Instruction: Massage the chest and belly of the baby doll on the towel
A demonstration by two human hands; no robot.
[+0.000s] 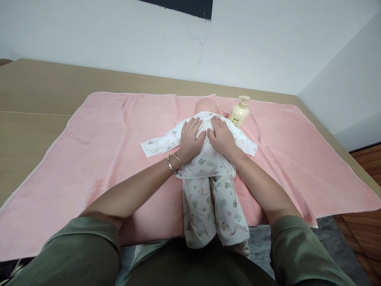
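Note:
A baby doll in a white top and matching printed trousers lies on a pink blanket, its bald head away from me and no face showing. My left hand rests flat on the left side of the doll's upper back, fingers stretched out. On the right side of the upper back, my right hand lies flat too, its thumb close to the left thumb. Neither hand holds anything. The trouser legs hang toward me over the near table edge.
A pale yellow pump bottle stands on the blanket just right of the doll's head. The blanket covers much of a wooden table, which reaches a white wall at the back.

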